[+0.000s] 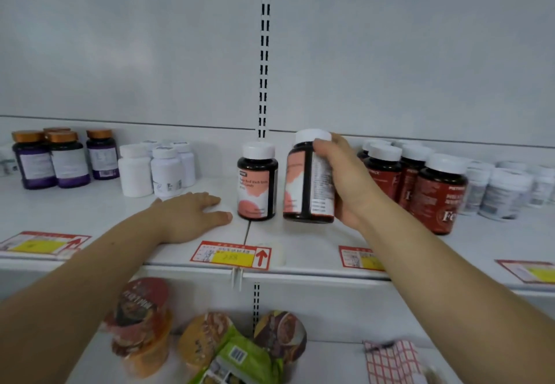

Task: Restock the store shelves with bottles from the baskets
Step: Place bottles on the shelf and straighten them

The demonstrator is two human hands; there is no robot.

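two pink-labelled bottles stand near the middle of the white shelf (300, 242), right by the slotted black upright (264, 53) in the back panel. the standing bottle (257, 181), dark with a white cap, sits just left of that upright's foot, its label facing out. the held bottle (307, 178) is just right of the standing one, a narrow gap between them, tilted slightly, its base at or just above the shelf; i cannot tell if it touches. the right hand (345, 179) has its grip wrapped round that bottle from the right side, fingers curled over the label and up by the cap. the left hand (192, 214) lies flat on the shelf just left of the standing bottle, fingers straight, holding nothing. further left of the standing bottle are white bottles (156, 168) and purple-labelled bottles (63, 158); right of the held one, red-labelled bottles (426, 185). a red and yellow price tag (231, 256) lies on the shelf edge below the standing bottle.
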